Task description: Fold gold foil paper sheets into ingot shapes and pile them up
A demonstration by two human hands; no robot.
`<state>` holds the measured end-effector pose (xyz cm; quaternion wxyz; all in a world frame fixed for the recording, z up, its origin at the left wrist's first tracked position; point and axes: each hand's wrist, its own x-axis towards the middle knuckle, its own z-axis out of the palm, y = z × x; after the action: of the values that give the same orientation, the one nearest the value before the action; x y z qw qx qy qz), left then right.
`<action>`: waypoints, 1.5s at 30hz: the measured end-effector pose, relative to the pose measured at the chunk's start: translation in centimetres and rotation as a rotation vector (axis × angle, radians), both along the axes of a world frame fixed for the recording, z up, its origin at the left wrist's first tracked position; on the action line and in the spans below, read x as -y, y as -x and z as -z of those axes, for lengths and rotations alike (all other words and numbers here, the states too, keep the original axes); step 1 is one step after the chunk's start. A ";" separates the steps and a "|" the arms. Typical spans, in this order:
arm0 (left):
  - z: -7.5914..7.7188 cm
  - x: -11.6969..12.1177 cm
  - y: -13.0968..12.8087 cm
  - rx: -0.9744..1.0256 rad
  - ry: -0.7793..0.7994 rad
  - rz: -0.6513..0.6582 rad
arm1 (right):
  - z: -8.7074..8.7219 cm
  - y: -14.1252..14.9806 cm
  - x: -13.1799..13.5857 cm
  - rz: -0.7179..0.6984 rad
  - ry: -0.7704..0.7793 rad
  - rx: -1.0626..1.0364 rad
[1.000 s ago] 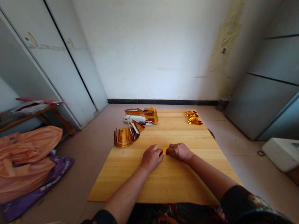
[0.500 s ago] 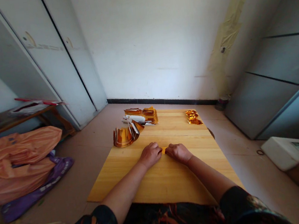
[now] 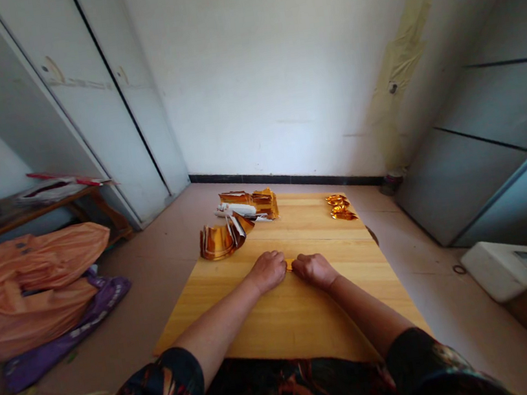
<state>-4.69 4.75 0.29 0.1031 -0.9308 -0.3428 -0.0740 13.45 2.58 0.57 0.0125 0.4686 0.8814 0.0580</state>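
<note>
Between my hands, low over the middle of the wooden table (image 3: pixel 271 320), is a small piece of gold foil paper (image 3: pixel 289 264). My left hand (image 3: pixel 270 271) is closed on its left end, and my right hand (image 3: pixel 315 270) is closed on its right end. Most of the piece is hidden by my fingers. Curved sheets of gold foil paper (image 3: pixel 218 242) stand at the table's left edge. Behind them lies another stack of gold foil sheets (image 3: pixel 264 204) with a white roll (image 3: pixel 236 210) by it. Several folded gold foil pieces (image 3: pixel 339 206) sit at the far right.
A peach-coloured bag (image 3: pixel 36 288) and a purple bag (image 3: pixel 79 321) lie on the floor to the left, beside a wooden bench (image 3: pixel 49 208). Grey cabinets (image 3: pixel 98 103) stand behind. A white box (image 3: pixel 499 269) is on the right.
My left hand has shifted very slightly to the right, and the foil between my hands shows a narrower strip. The stacks and folded pieces have stayed put.
</note>
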 end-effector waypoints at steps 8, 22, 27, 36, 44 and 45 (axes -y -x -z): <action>0.3 -0.1 0.3 0.070 -0.004 0.013 | 0.5 0.0 0.1 0.018 -0.015 -0.038; 0.4 0.4 -0.2 0.092 0.019 -0.041 | 0.3 0.2 0.2 0.047 -0.004 -0.078; 0.6 0.5 -0.3 0.052 0.013 -0.051 | 0.2 0.2 0.3 0.061 -0.027 -0.109; 0.7 0.8 -0.2 0.332 0.165 -0.229 | 1.1 0.5 0.2 0.154 -0.032 -0.266; 1.5 0.7 -2.3 0.973 0.508 -0.580 | 1.4 1.2 0.6 0.267 -0.080 -0.563; 1.4 0.7 -2.5 1.019 0.569 -0.600 | 1.4 1.3 0.7 0.267 -0.080 -0.587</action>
<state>-2.15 4.01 -1.11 -0.3062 -0.6340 -0.5997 -0.3803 12.18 1.89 -0.87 -0.2531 0.5770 0.7751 -0.0473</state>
